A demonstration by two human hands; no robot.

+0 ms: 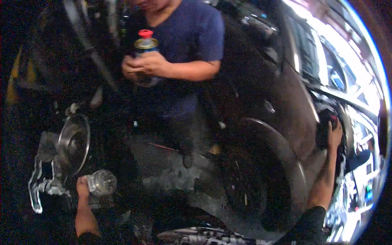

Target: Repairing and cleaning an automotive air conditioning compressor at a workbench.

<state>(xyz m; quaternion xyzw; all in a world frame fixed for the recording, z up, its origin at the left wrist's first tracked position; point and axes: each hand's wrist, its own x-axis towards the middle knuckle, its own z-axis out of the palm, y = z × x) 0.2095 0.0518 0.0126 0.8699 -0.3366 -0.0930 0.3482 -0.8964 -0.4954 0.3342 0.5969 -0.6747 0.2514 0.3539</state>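
Observation:
My left hand [83,187] is closed round a pale, shiny cylindrical object [102,182] at the lower left, just right of a bright metal piece [52,188] and below a round metal disc [74,143]. My right hand [334,136] reaches up the right side, fingers curled on a dark object with a small red mark [328,122], against the glossy dark car body [294,110]; what exactly it grips is unclear.
Facing me at the top stands another person in a dark blue T-shirt [196,32], both hands on a spray can with a red cap [145,43]. A dark wheel [253,183] fills the lower right middle. Bright, reflective panels [363,171] line the far right.

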